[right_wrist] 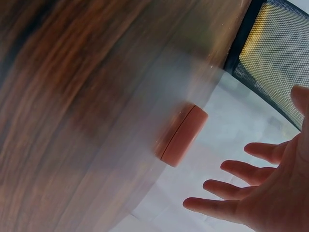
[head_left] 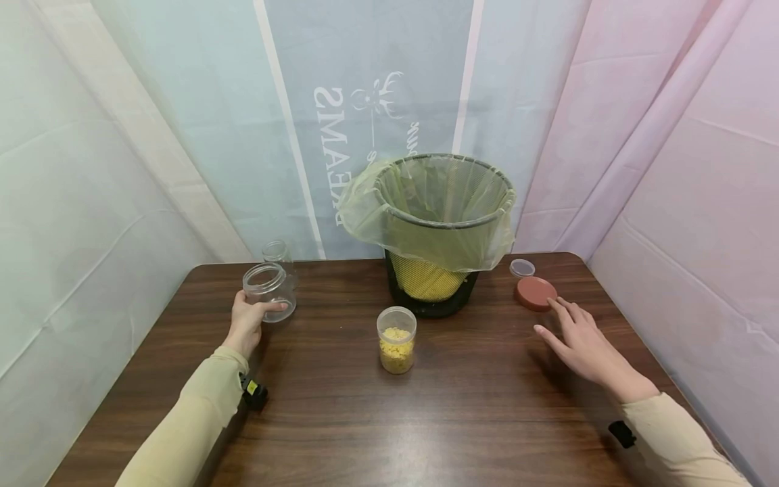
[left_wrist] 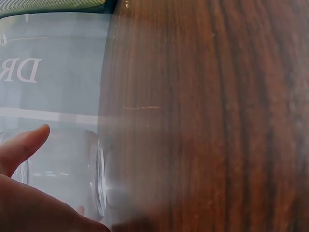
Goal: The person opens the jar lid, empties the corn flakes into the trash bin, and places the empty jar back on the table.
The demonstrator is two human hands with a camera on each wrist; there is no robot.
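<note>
Clear plastic, the empty jar [head_left: 270, 291] at nine o'clock half-hides another behind; left hand [head_left: 246, 323] grips it. Right hand [head_left: 583, 341], fingers spread, nears the round terracotta lid [head_left: 535, 293] at two o'clock.

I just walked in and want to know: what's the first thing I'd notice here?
The big mesh bin with its yellowish bag, at the back of the table. In front stands a small jar of yellow bits. The left hand holds an empty clear jar; the right hand reaches a reddish lid.
</note>
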